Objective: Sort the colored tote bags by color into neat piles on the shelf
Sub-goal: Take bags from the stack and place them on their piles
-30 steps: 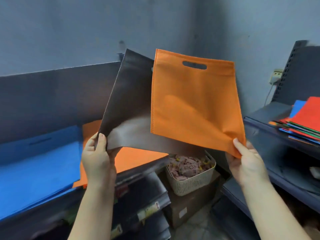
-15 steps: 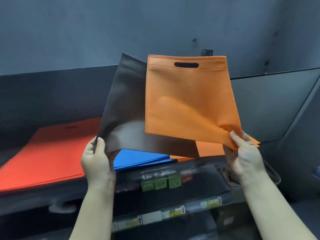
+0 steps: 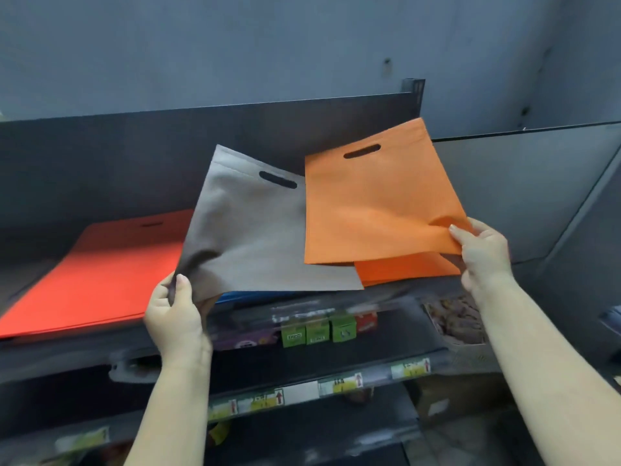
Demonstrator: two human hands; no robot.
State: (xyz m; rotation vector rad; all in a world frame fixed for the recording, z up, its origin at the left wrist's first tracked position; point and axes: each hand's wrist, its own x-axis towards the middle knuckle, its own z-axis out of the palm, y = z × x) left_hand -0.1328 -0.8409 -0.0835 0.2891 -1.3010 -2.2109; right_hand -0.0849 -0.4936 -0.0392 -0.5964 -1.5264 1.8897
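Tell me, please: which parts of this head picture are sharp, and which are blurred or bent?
Head view: the grey bag and orange bag are fairly sharp; the shelf labels and green boxes below are blurred and unreadable; the wide lens bends the shelf back panel; the light is dim and even, without glare.

Two bare forearms, no sleeves, short nails

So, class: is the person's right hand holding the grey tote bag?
No: the right hand pinches the orange bag, while the left hand grips the grey bag.
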